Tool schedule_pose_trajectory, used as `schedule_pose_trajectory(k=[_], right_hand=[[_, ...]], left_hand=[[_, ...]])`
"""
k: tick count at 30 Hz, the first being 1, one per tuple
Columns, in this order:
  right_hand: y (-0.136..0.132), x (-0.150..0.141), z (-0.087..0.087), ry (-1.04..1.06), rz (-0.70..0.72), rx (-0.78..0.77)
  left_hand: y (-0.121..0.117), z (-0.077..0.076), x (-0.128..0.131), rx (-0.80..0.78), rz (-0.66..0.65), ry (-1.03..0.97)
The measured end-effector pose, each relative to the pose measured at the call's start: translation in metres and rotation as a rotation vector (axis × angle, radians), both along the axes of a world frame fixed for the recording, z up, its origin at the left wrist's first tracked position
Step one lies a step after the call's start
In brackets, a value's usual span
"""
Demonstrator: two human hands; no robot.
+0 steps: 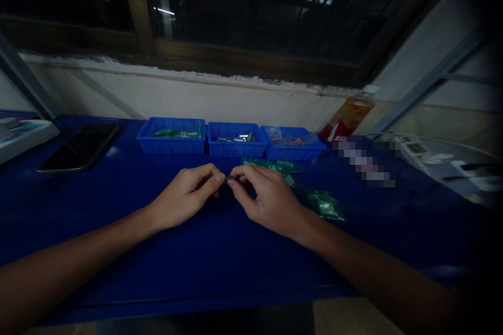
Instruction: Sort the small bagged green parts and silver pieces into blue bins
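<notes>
Between my two hands is a small dark piece (228, 178), mostly covered by fingertips and too small to name. My left hand (192, 193) pinches its left end with thumb and forefinger. From the other side, my right hand (267, 196) pinches it with thumb and fingers. Green plastic bags (325, 205) lie beside and behind my right hand. Just beyond my hands stands a blue bin (236, 149) with shiny metal pieces (245, 137) in it.
To its left, a blue bin (173, 145) holds green bags; to its right, another (294, 153) holds clear plastic and small orange-yellow pieces. A phone (80, 147) lies left on the blue table (176, 272). A bottle (349, 118) stands back right, near a cable and devices (416, 149).
</notes>
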State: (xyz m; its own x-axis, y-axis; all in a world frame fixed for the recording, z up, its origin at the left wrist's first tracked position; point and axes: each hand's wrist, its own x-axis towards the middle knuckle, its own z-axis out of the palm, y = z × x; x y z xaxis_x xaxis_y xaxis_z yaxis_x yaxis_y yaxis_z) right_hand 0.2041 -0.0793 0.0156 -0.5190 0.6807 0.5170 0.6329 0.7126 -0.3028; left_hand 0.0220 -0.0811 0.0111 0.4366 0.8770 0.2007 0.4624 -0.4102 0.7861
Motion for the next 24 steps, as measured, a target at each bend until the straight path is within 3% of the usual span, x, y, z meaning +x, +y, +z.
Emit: schedule_pose_trajectory(k=[6,10,17,20,24], right_hand=[[0.004,0.001,-0.001,0.019,-0.018,-0.117],[0.004,0.000,0.000,0.033,-0.003,-0.148],[-0.003,0.000,0.001,-0.015,0.037,-0.014],[0.019,0.005,0.005,-0.023,-0.042,0.117],[0.062,0.016,0.022,-0.005,-0.270,0.242]], left_hand=[[-0.002,-0.004,-0.001,0.165,0.034,0.008],[-0.002,-0.002,-0.001,0.151,0.059,0.043],[-0.002,0.002,-0.001,0.119,0.041,0.068],[-0.002,0.002,0.000,0.098,0.000,0.147],[-0.003,0.000,0.000,0.132,-0.117,0.277]])
